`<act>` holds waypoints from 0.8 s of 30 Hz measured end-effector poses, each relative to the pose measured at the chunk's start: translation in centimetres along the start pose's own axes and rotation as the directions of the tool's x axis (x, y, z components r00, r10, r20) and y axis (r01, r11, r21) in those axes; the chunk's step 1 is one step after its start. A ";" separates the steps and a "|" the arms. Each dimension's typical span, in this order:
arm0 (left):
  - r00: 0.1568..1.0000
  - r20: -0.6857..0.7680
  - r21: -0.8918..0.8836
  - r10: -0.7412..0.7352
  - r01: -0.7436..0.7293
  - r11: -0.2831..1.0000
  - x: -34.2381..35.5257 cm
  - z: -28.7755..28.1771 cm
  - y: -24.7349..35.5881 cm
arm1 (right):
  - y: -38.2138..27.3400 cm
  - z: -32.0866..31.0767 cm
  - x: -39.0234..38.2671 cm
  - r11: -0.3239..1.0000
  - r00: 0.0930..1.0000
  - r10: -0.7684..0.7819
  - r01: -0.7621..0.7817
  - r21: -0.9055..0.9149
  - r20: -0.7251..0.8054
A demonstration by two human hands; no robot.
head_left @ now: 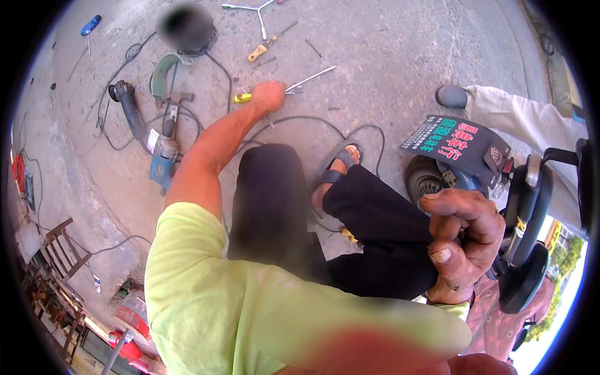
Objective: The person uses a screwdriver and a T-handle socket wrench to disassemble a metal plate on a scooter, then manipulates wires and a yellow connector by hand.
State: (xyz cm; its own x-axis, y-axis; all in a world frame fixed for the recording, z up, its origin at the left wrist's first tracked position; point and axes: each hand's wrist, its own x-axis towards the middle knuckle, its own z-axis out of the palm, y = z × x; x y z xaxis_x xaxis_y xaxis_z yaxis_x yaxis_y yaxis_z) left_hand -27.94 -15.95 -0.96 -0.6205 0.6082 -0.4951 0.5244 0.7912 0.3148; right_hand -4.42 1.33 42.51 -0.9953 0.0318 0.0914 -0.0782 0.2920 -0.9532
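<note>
My left hand (269,96) reaches down to the concrete floor, its fingers closed around a screwdriver (242,98). The yellow handle shows to the left of the fist, and a long silver shaft points away to the right. Close to the camera at the right, my right hand (465,237) is raised with its fingers curled in toward the thumb. Whether anything sits between those fingertips is hidden. Beyond the left hand lies another screwdriver with a wooden handle (257,54). A claw hammer (172,100) rests left of my forearm.
An angle grinder (129,109) and blue drill (164,164) lie at left among looping cables. Farther off are a Y-shaped wrench (260,14) and dark round container (187,31). At right stands a vehicle with a printed black mudflap (459,144), beside another person's pale trouser leg (519,109).
</note>
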 end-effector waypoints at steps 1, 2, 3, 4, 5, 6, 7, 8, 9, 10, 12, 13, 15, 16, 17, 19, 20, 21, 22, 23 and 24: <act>1.000 0.003 -0.006 0.012 -0.012 1.000 0.1 0.0 -0.3 | 0.1 -0.1 0.1 1.000 1.000 -0.006 0.006 0.009 0.009; 1.000 0.007 -0.013 0.025 -0.025 1.000 0.3 0.0 -0.5 | 0.2 -0.2 0.3 1.000 1.000 -0.013 0.013 0.018 0.018; 1.000 0.016 -0.011 0.025 -0.025 1.000 0.4 -0.3 -0.8 | 0.4 -0.3 0.4 0.999 0.999 -0.028 0.027 0.036 0.026; 0.999 0.026 -0.009 0.028 -0.028 1.000 0.7 -0.5 -1.2 | 0.5 -0.3 0.4 0.998 0.999 -0.026 0.025 0.062 0.028; 0.999 0.037 -0.007 0.031 -0.031 1.000 1.1 -0.9 -1.5 | 0.6 -0.3 0.5 0.996 0.999 -0.027 0.025 0.087 0.031; 0.999 -0.028 0.025 0.041 -0.041 0.999 1.5 -1.3 -2.0 | 0.6 -0.3 0.5 0.992 0.999 -0.015 0.011 0.123 0.032; 0.994 -0.093 0.054 0.055 -0.050 0.997 2.0 -1.7 -2.4 | 0.6 -0.4 0.4 0.991 0.999 -0.004 -0.001 0.137 0.038; 0.985 -0.157 0.083 0.070 -0.057 0.995 2.4 -2.2 -2.6 | 0.6 -0.5 0.4 0.988 0.999 0.005 -0.011 0.151 0.044; 0.976 -0.216 0.057 0.017 -0.004 0.998 2.8 -2.6 -2.8 | 0.5 -0.7 0.3 0.989 0.999 0.009 -0.017 0.146 0.052; 0.961 -0.275 0.027 -0.036 0.045 0.999 3.3 -3.2 -2.7 | 0.5 -0.7 0.3 0.990 0.999 0.003 -0.011 0.141 0.052; 0.932 -0.347 0.008 -0.100 0.110 0.994 4.7 -3.3 -3.0 | 0.8 -0.7 0.1 0.990 0.999 -0.014 0.008 0.138 0.041; 0.923 -0.367 0.021 -0.120 0.137 0.990 5.4 -2.9 -3.9 | 1.0 -0.7 0.2 0.990 0.999 -0.023 0.017 0.143 0.042; 0.910 -0.394 0.042 -0.130 0.159 0.986 6.2 -2.3 -4.7 | 1.1 -0.7 0.2 0.989 0.999 -0.026 0.020 0.150 0.043; 0.908 -0.401 0.054 -0.124 0.159 0.986 6.3 -2.1 -5.0 | 1.0 -0.7 0.1 0.989 0.999 -0.019 0.011 0.150 0.047; 0.906 -0.407 0.066 -0.119 0.159 0.985 6.5 -1.8 -5.2 | 1.0 -0.8 0.1 0.989 0.999 -0.012 0.004 0.148 0.052; 0.883 -0.455 0.058 -0.117 0.160 0.985 6.6 -1.3 -5.1 | 0.9 -1.0 0.0 0.990 0.998 -0.001 -0.007 0.142 0.057; 0.870 -0.479 0.054 -0.116 0.161 0.985 6.6 -1.2 -5.0 | 1.0 -1.0 -0.1 0.989 0.999 0.000 -0.008 0.145 0.054; 0.886 -0.433 0.044 -0.166 0.205 0.978 6.6 -1.3 -5.0 | 1.0 -0.8 -0.1 0.987 0.999 -0.007 0.001 0.158 0.041; 0.898 -0.383 0.037 -0.215 0.247 0.968 6.4 -2.0 -4.6 | 1.1 -0.7 -0.2 0.986 0.999 -0.010 0.004 0.164 0.036; 0.906 -0.332 0.032 -0.263 0.290 0.957 6.2 -2.5 -4.2 | 1.1 -0.7 -0.2 0.986 0.999 -0.013 0.007 0.169 0.033; 0.917 -0.290 0.028 -0.273 0.293 0.956 6.2 -2.9 -3.8 | 1.2 -0.8 -0.3 0.986 0.999 -0.014 0.007 0.166 0.041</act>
State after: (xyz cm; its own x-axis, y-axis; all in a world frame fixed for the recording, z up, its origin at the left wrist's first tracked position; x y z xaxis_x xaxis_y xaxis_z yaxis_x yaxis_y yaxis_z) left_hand -35.48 -14.98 -2.91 -0.8814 0.3607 -0.3049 0.3358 0.9326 0.1327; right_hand -4.19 2.39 41.59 -0.9956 -0.0111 0.0931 -0.0937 0.1290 -0.9872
